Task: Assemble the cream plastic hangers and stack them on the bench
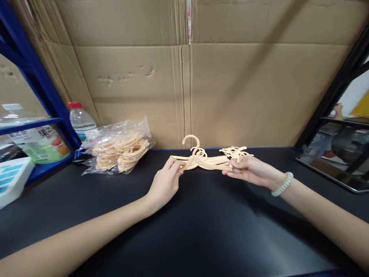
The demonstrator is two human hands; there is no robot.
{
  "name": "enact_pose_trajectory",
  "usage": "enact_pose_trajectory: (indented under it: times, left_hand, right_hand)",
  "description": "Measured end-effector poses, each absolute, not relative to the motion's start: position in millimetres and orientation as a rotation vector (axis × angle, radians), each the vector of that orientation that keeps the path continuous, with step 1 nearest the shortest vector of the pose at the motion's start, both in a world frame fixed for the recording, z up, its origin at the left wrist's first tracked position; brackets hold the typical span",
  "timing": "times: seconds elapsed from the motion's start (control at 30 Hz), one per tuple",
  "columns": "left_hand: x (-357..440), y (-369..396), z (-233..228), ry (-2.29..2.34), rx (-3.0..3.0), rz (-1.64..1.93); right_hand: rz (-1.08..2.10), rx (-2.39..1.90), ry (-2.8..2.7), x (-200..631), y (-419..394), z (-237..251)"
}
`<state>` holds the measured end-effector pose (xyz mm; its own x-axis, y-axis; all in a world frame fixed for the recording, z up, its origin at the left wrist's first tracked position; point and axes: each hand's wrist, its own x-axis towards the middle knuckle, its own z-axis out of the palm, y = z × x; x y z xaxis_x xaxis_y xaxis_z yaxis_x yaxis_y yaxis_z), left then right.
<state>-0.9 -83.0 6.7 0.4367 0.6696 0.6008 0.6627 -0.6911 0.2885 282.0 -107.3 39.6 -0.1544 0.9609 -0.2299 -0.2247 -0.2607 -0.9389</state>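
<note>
A small stack of beige plastic hangers (205, 158) lies on the black tabletop (201, 223) near the cardboard wall, hooks pointing up. My left hand (165, 181) pinches the left arm of the stack. My right hand (251, 170), with a white coil band on its wrist, grips the right end of the same hangers. Both hands hold the stack just above or on the table; I cannot tell whether it touches.
A clear plastic bag of more beige hangers (121, 148) sits at the back left. Behind it stands a water bottle with a red cap (81, 121) beside a blue shelf frame (43, 88). A tablet (337, 169) lies at the right. Cardboard (230, 84) closes the back.
</note>
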Motion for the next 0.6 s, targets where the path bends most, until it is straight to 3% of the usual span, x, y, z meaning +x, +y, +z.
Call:
enact_pose_trajectory:
  times: [0.4, 0.6]
  left_hand:
    - [-1, -87, 6, 1.277, 2.774, 1.094]
    - [1, -87, 8, 1.273, 2.755, 1.102]
  right_hand:
    - [1.742, -1.082, -0.976, 291, -103, 40]
    - [1.671, -1.101, -0.941, 290, -104, 42]
